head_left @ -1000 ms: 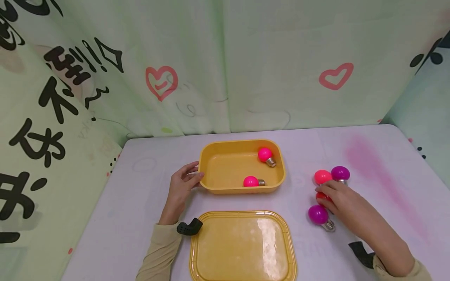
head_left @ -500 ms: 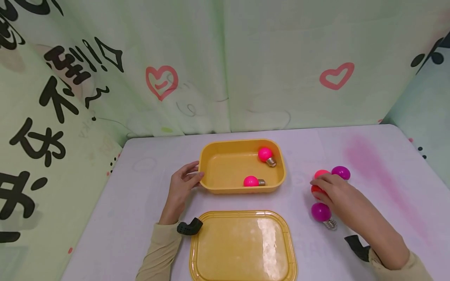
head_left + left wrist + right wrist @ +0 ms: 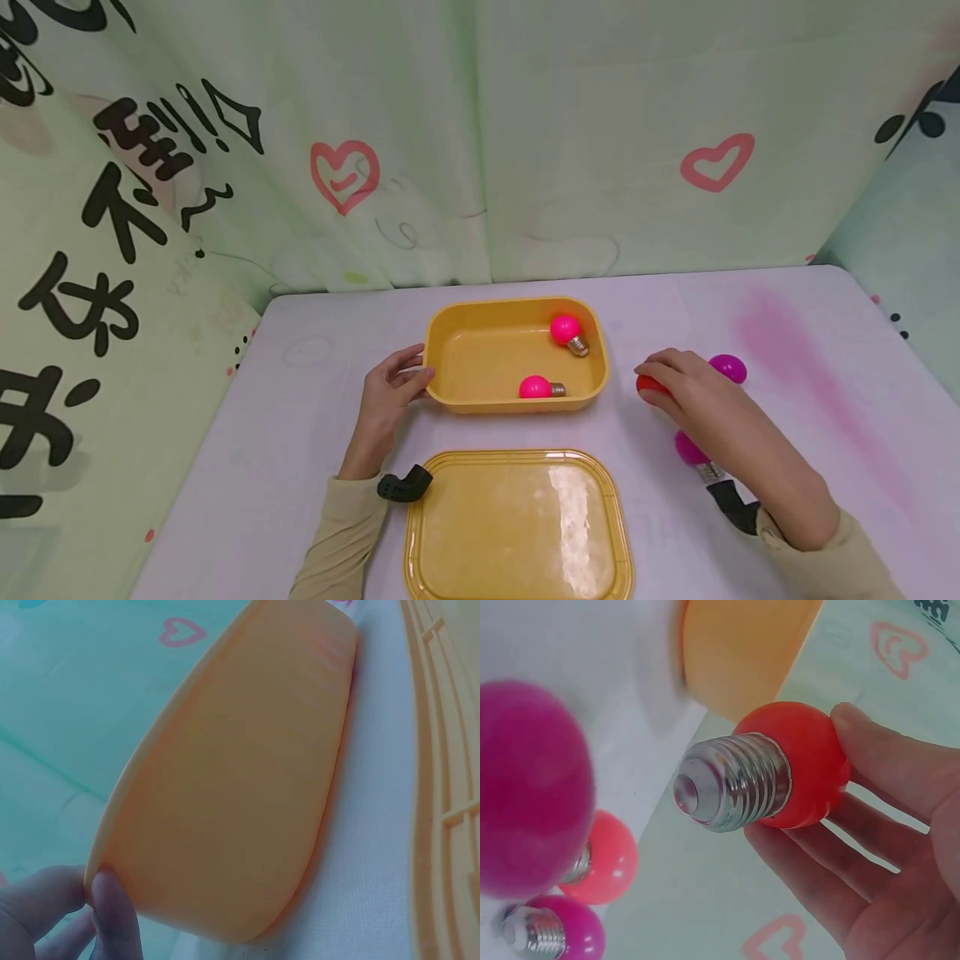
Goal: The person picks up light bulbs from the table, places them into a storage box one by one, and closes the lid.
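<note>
My left hand (image 3: 390, 400) pinches the left rim of a yellow plastic box (image 3: 487, 358), thumb and fingers on either side of the wall in the left wrist view. Two pink light bulbs (image 3: 536, 387) lie inside the box. My right hand (image 3: 693, 387) holds a red light bulb (image 3: 799, 761) by its round globe, metal screw base pointing away from the palm. Purple bulbs (image 3: 727, 367) lie behind and in front of that hand. A coral bulb (image 3: 609, 859) shows in the right wrist view, while the hand hides it from the head view.
A yellow lid (image 3: 517, 525) lies flat in front of the box. The white tablecloth (image 3: 300, 433) covers the table, which ends at a pale green curtain (image 3: 570, 167) with drawn hearts.
My right hand has moved left towards the box, carrying the red bulb away from the other bulbs. The left hand and the box have stayed put.
</note>
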The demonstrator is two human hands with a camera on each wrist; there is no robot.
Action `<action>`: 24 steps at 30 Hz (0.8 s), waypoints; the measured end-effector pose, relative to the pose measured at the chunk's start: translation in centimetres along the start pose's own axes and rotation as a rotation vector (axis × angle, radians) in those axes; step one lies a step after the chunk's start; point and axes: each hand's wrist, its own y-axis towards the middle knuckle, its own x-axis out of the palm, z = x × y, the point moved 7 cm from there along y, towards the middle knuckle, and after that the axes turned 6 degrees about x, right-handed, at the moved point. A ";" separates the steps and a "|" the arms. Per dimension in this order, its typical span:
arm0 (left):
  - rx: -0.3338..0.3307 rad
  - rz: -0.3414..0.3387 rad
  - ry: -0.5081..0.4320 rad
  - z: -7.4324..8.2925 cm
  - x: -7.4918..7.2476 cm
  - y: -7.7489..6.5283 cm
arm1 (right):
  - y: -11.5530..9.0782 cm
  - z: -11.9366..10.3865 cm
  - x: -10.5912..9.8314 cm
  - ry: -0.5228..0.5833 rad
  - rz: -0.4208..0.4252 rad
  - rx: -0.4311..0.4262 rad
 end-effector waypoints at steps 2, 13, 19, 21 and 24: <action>-0.002 0.000 -0.002 0.0 0.0 0.0 | 0.2 -0.4 -0.1 0.000 0.007 -0.005; -0.010 0.007 0.008 -0.1 -0.1 0.0 | 1.9 -1.9 0.1 0.024 -0.008 0.011; -0.002 0.007 0.006 -0.2 0.0 0.1 | 2.5 -2.8 0.0 0.034 0.026 -0.055; -0.004 0.007 0.005 -0.2 0.0 0.1 | 2.7 -3.2 -0.1 0.032 0.043 -0.089; -0.002 0.004 -0.002 -0.1 0.0 0.2 | 3.1 -3.7 -0.1 0.031 0.056 -0.119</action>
